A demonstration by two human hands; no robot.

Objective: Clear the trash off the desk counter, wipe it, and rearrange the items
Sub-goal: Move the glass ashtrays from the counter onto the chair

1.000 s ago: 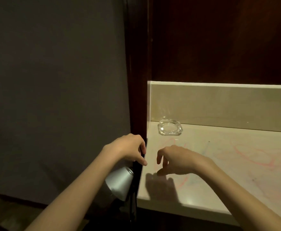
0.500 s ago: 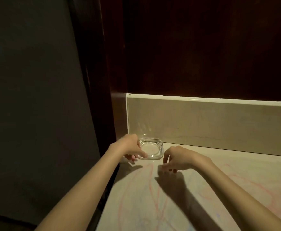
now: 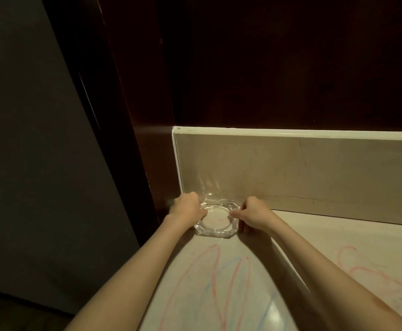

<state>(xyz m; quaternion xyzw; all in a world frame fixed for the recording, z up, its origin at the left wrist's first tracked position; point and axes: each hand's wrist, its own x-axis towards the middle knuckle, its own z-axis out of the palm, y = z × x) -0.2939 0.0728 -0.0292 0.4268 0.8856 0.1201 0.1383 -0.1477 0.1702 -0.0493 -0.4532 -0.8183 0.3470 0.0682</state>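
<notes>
Glass ashtray (image 3: 216, 219) sits by the backsplash (image 3: 290, 173); left hand (image 3: 187, 209) and right hand (image 3: 252, 216) grasp its sides.

Beige counter (image 3: 314, 247), red and blue scribbles (image 3: 215, 280)

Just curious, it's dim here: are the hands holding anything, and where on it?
Both grip the glass ashtray by opposite rims: left hand on its left edge, right hand on its right. It looks still on the counter.

We see a dark wood panel (image 3: 290, 63) above a beige backsplash (image 3: 314, 168), and a grey wall (image 3: 40, 163) at left.
</notes>
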